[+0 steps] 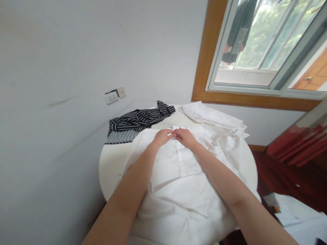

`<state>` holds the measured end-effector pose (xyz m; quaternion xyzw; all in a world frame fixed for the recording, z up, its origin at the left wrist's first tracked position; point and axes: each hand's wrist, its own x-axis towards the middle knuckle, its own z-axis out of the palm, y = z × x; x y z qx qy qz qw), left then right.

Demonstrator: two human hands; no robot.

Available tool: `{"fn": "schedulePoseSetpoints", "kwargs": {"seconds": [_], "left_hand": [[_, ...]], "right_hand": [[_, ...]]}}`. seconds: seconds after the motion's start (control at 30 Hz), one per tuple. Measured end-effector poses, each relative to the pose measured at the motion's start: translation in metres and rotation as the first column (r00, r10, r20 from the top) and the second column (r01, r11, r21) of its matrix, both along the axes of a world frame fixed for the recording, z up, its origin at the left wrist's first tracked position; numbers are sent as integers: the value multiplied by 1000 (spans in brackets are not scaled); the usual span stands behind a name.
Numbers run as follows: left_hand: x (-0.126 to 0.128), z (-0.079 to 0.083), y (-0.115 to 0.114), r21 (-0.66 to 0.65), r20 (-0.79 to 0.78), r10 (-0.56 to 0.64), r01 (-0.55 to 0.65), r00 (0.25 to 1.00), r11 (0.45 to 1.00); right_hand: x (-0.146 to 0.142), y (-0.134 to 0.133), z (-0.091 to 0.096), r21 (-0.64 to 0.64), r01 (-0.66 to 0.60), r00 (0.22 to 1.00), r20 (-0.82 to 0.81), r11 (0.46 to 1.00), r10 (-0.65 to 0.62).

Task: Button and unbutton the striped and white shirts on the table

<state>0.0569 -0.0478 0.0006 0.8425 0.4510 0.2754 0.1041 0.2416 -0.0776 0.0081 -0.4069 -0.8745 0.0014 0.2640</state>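
Note:
A white shirt (166, 163) lies spread over a round table, its near end hanging over the front edge. Both hands meet at the far end of its front placket. My left hand (163, 136) pinches the fabric there, fingers closed. Just beside it, almost touching, my right hand (185, 137) pinches the other side of the same spot. A small button or fastener may be between the fingertips, but it is too small to make out. Loose folds of white cloth bunch up to the right of my right hand.
A black-and-white striped garment (143, 119) lies crumpled at the table's back left. White folded cloth (212, 115) rests at the back right. The pale tabletop (109, 170) borders a wall with a socket (111, 97). A wood-framed window (245, 97) is at right; papers (298, 214) lie lower right.

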Motion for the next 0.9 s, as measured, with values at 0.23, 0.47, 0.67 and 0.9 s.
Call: {"fn": "schedulePoseSetpoints", "kwargs": {"seconds": [0.23,0.47,0.67,0.9], "left_hand": [[2,-1,-1,-5,15,6,-6,1000,1000],[-1,2,-2,-52,122,-75,82,990,995],[-1,-2,1,-31,72,-96,99,993,995],[0,-6,1,34,-46,-2,3,999,999]], "right_hand": [[0,6,-4,-42,25,999,-46,999,-27],[2,10,-13,-104,69,974,-210,992,-89],[3,14,-17,-192,25,938,-336,981,-90],[0,9,-13,-112,-28,959,-284,993,-5]]}}
